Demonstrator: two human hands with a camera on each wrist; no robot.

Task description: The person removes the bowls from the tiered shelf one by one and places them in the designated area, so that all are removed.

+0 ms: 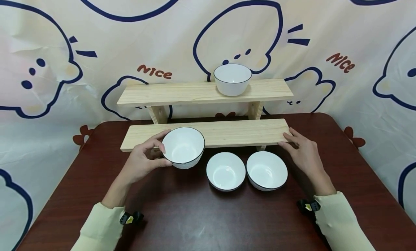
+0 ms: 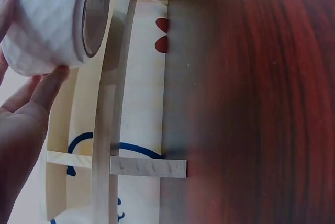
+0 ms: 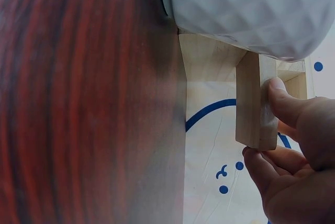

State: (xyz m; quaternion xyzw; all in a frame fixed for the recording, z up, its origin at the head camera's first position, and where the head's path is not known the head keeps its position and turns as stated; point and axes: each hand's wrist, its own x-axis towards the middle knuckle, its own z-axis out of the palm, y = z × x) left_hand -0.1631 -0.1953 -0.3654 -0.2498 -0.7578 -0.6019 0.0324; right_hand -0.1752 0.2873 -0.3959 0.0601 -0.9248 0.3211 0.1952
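My left hand holds a white bowl with a dark rim, thumb at the near side and fingers around its left. The bowl is raised over the front edge of the lower board of a two-tier wooden shelf. In the left wrist view, the bowl's textured side and its base show. My right hand grips the right end of that lower board, which the right wrist view shows between thumb and fingers. Two similar bowls, the middle one and the right one, stand on the table before the shelf.
Another white bowl stands on the upper board, right of its middle. The shelf rests at the back of a dark reddish-brown table. Behind it hangs a pale cloth with blue cartoon outlines.
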